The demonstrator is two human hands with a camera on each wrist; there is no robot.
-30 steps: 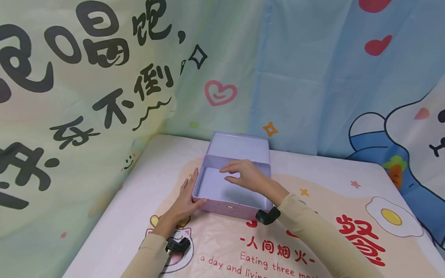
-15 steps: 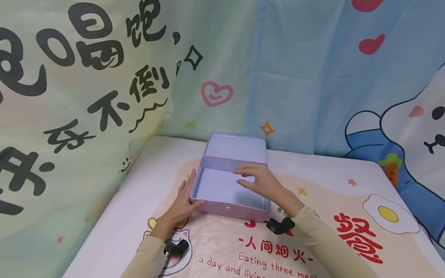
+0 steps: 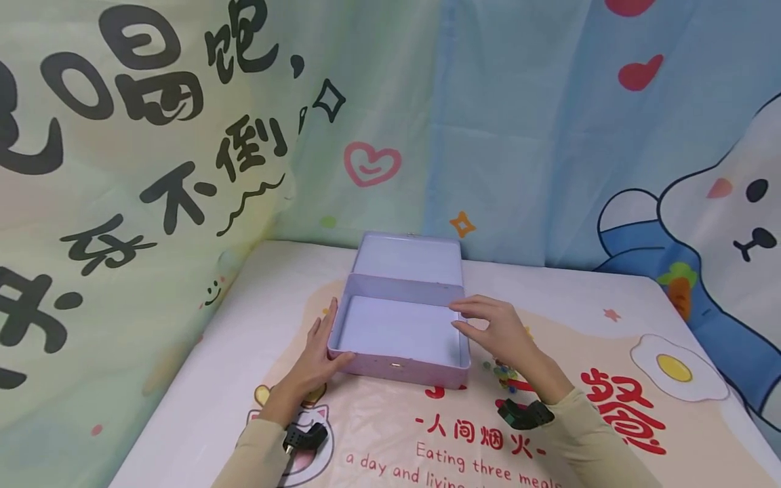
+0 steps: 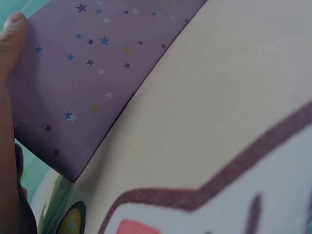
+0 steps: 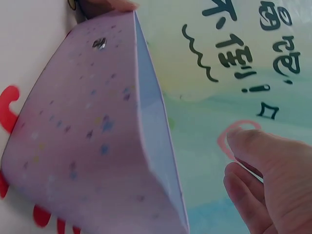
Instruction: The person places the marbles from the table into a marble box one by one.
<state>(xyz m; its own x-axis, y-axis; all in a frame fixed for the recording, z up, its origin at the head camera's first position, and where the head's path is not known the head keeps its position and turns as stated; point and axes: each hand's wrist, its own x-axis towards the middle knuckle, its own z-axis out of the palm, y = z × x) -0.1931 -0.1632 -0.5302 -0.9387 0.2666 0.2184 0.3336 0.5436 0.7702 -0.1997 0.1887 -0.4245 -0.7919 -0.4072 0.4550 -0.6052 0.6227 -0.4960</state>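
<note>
A lilac tin box [image 3: 390,367] with small stars on its outside stands on the table, its hinged lid [image 3: 409,259] laid back. The inside [image 3: 396,332] shows a bare pale floor. My left hand [image 3: 316,356] rests on the left front corner, straight fingers along the side and thumb against the front wall. Above the right rim hovers my right hand [image 3: 497,331], thumb and fingertips apart, with nothing visible between them; the right wrist view shows the same right hand [image 5: 278,170] beside the box. Small coloured beads [image 3: 505,375] lie on the table, partly hidden by the right forearm.
The box stands on a printed tablecloth [image 3: 378,420] with red lettering, a cat and a fried egg [image 3: 674,368]. A patterned curtain [image 3: 500,135] hangs behind the table, and another printed sheet [image 3: 152,285] hangs along the left side.
My right hand has moved right, from over the inside of the box to its right rim. The coloured beads have come into view. My left hand has stayed on the box's corner.
</note>
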